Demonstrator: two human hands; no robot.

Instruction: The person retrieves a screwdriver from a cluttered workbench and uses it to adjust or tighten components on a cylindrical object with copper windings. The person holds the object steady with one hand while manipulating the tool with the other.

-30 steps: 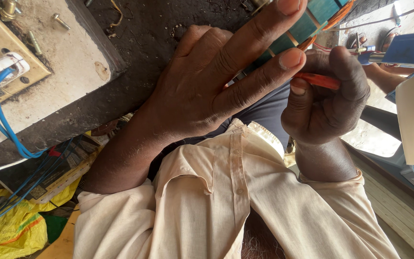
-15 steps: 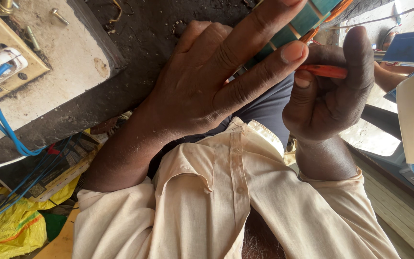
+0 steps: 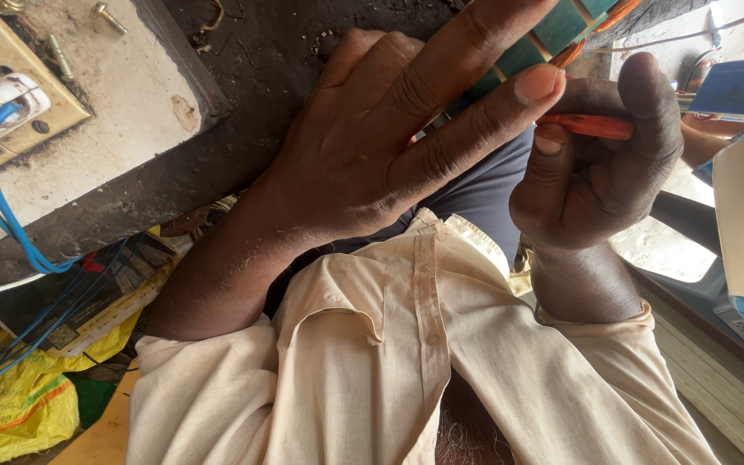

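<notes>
Your left hand [image 3: 363, 164] lies spread, fingers flat on the teal striped piece [image 3: 553, 39] at the counter's [image 3: 243, 129] far edge; your right hand [image 3: 596, 172] has its grip pinching an orange-handled tool [image 3: 585, 127] just beside it
</notes>
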